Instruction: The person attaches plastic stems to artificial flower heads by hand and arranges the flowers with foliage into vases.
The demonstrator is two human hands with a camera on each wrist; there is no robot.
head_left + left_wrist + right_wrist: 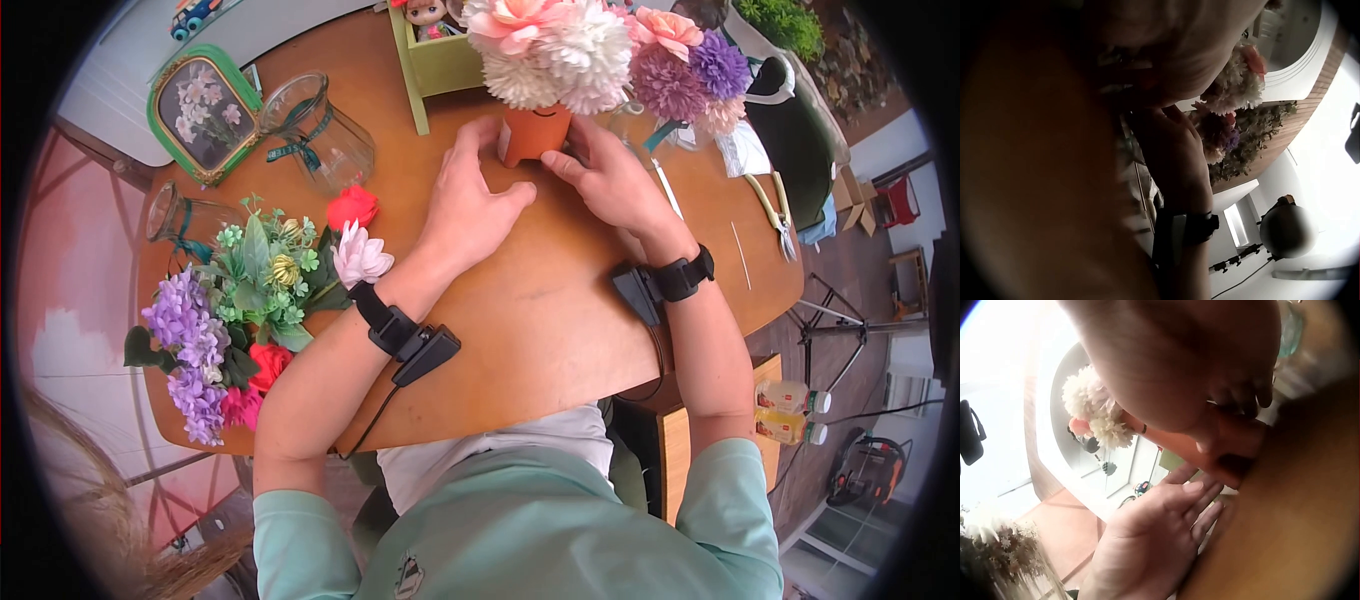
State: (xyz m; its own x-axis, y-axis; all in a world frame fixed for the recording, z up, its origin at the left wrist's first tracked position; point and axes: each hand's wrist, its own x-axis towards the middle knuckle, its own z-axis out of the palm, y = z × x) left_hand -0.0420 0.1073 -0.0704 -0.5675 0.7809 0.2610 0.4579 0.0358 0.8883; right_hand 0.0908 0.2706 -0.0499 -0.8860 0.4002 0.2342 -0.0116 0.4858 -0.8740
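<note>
An orange flower pot point(533, 138) with a drawn smile stands on the table, full of white and pink artificial flowers point(560, 60). My right hand point(618, 185) holds the pot from the right, its thumb on the near side. In the right wrist view that thumb lies on the orange pot point(1210, 440) and the other fingers reach round behind. To the pot's left, my left hand point(475, 205) is spread with the thumb out, its fingertips beside the pot's wall. In the left wrist view the pot is hidden behind the hand.
Artificial flowers point(250, 290) lie at the table's left, near two glass vases point(325, 140) with ribbons and a green picture frame point(205, 115). Beside my right hand are a vase of purple flowers point(690, 80) and pruning shears point(775, 215). A green wooden stand point(440, 65) is behind.
</note>
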